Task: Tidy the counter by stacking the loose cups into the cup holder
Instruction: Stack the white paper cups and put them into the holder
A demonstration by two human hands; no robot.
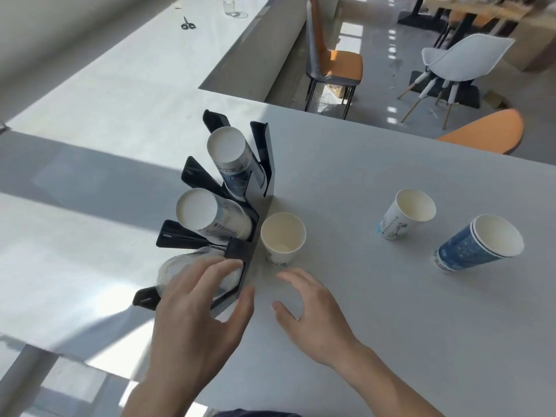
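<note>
Black cup holder (261, 152) holds cup stacks; white cup (282, 236) beside, empty.

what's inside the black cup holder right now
Two upside-down cup stacks, one at the far end and one in the middle. The left hand covers the nearest slot, where something blurred sits.

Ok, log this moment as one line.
left hand on holder's near stack | right hand open, empty | loose cup beside cup holder

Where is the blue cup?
In the head view, the blue cup stands far right on the counter, beside a white cup.
</note>
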